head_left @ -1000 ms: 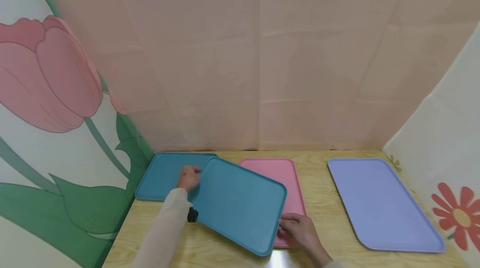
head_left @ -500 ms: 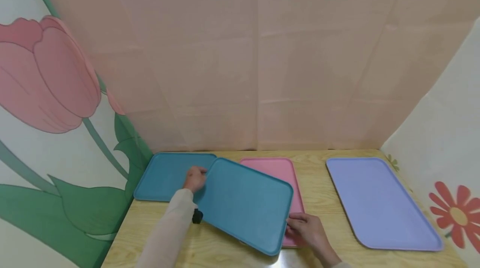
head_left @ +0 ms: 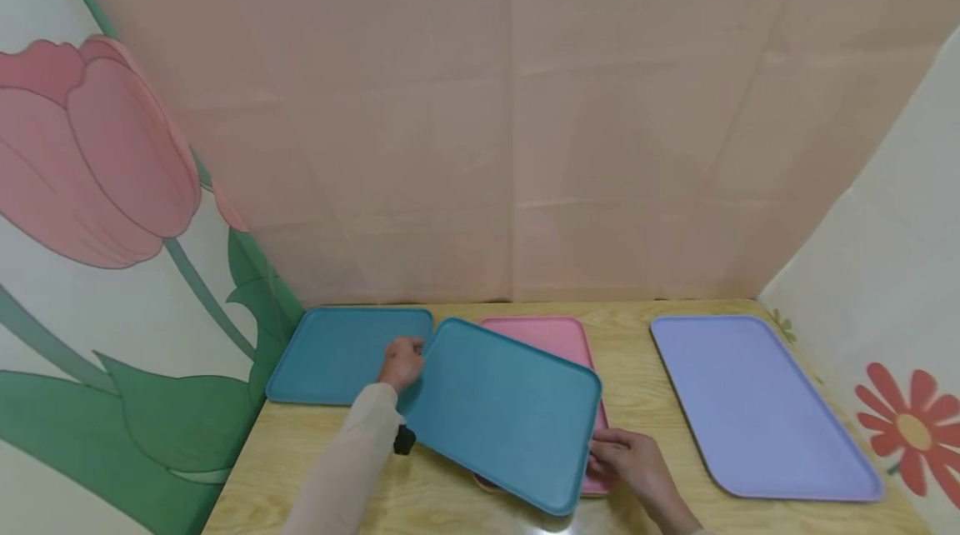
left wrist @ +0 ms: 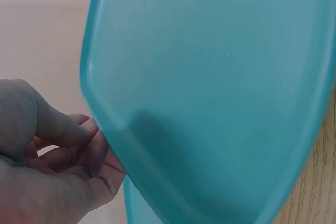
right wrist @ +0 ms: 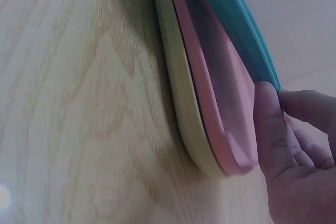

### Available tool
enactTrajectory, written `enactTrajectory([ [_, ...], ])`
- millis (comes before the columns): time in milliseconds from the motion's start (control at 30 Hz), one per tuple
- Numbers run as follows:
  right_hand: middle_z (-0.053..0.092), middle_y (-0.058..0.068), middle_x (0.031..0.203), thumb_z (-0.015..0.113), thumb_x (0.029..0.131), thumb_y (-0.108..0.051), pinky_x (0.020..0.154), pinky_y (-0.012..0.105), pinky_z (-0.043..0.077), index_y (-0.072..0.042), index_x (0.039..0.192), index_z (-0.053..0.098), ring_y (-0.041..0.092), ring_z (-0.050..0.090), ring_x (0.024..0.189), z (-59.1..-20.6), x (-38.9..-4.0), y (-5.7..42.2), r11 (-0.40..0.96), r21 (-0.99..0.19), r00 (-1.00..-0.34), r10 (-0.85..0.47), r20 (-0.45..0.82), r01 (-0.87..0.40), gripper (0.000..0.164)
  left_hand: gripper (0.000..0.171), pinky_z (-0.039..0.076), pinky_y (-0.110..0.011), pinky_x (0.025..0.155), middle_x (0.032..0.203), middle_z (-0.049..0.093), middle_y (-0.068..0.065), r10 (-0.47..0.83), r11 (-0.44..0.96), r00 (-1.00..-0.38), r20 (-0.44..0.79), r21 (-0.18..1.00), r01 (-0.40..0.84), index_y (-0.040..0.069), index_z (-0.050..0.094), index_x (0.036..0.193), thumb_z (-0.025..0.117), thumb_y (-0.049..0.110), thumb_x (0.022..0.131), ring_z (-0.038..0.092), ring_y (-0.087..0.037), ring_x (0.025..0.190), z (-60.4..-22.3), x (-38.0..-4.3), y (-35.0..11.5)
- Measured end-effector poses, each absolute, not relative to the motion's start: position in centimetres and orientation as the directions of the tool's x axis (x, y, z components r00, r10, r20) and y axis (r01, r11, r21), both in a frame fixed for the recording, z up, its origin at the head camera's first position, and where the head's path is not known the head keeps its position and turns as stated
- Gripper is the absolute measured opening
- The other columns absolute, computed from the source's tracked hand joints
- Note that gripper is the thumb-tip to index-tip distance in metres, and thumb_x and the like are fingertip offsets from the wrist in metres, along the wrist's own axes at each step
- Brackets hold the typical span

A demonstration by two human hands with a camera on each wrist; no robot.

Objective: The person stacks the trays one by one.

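Between my two hands I hold a teal tray (head_left: pixel 510 410), tilted and turned at an angle over the pink tray (head_left: pixel 540 333). My left hand (head_left: pixel 402 364) pinches its left rim; in the left wrist view the thumb and fingers (left wrist: pixel 97 150) meet at that edge. On the opposite short side, my right hand (head_left: pixel 633 468) pinches the rim between thumb and fingers. The right wrist view shows the pink tray (right wrist: pixel 202 85) stacked on a pale yellow tray (right wrist: pixel 178 82), with the teal one raised above both.
Another teal tray (head_left: pixel 345 352) lies at the back left of the wooden table (head_left: pixel 637 402), by the tulip-printed wall. A lavender tray (head_left: pixel 757 402) lies on the right, near the white flower-printed wall. A beige sheet (head_left: pixel 510 143) hangs behind the table.
Both hands have carried the held teal tray to the right, farther over the pink tray. More of the back-left teal tray now shows. The lavender tray stays where it was.
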State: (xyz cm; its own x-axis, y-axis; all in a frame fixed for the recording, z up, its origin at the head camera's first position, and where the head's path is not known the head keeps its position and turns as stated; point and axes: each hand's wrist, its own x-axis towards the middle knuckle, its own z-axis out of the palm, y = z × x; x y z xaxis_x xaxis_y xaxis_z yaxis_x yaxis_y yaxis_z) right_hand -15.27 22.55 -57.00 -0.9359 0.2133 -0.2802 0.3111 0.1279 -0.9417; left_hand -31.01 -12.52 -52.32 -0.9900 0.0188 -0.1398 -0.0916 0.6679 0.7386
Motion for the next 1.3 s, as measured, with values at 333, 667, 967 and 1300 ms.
enactTrajectory([
  [333, 0.073, 0.018, 0.088, 0.073, 0.088, -0.003, 0.068, 0.032, 0.061, 0.018, 0.113, 0.064, 0.026, 0.072, 0.077, -56.6, -14.7, 24.2, 0.130, -0.937, -0.933, 0.207, -0.295, 0.325, 0.034, 0.045, 0.048, -0.049, 0.101, 0.127, 0.064, -0.019, 0.036, 0.666, -0.984, -0.173, 0.738, -0.106, -0.005, 0.062, 0.130, 0.046, -0.012, 0.089, 0.055, -0.036, 0.125, -52.7, -31.0, -10.9],
  [667, 0.073, 0.018, 0.086, 0.072, 0.088, -0.001, 0.068, 0.029, 0.060, 0.018, 0.111, 0.065, 0.024, 0.072, 0.075, -57.0, -14.5, 25.1, 0.127, -0.933, -0.926, 0.224, -0.303, 0.336, 0.030, 0.047, 0.048, -0.050, 0.101, 0.129, 0.062, -0.021, 0.074, 0.656, -0.984, -0.165, 0.751, -0.076, -0.006, 0.060, 0.132, 0.049, -0.014, 0.087, 0.054, -0.037, 0.125, -53.2, -30.7, -10.2],
  [967, 0.073, 0.017, 0.087, 0.072, 0.088, -0.001, 0.068, 0.030, 0.060, 0.018, 0.111, 0.064, 0.024, 0.072, 0.076, -57.2, -14.7, 25.4, 0.131, -0.919, -0.912, 0.238, -0.334, 0.371, 0.031, 0.046, 0.047, -0.050, 0.101, 0.131, 0.061, -0.021, 0.088, 0.651, -0.983, -0.162, 0.756, -0.067, -0.006, 0.059, 0.134, 0.046, -0.013, 0.090, 0.053, -0.037, 0.126, -53.6, -30.5, -9.9],
  [1300, 0.073, 0.016, 0.086, 0.073, 0.088, -0.002, 0.067, 0.031, 0.060, 0.017, 0.110, 0.066, 0.024, 0.072, 0.075, -57.7, -14.8, 25.7, 0.155, -0.911, -0.907, 0.251, -0.339, 0.383, 0.031, 0.045, 0.047, -0.051, 0.102, 0.133, 0.060, -0.021, 0.096, 0.660, -0.980, -0.176, 0.748, -0.070, -0.005, 0.058, 0.135, 0.047, -0.011, 0.092, 0.052, -0.038, 0.128, -53.7, -30.4, -9.6],
])
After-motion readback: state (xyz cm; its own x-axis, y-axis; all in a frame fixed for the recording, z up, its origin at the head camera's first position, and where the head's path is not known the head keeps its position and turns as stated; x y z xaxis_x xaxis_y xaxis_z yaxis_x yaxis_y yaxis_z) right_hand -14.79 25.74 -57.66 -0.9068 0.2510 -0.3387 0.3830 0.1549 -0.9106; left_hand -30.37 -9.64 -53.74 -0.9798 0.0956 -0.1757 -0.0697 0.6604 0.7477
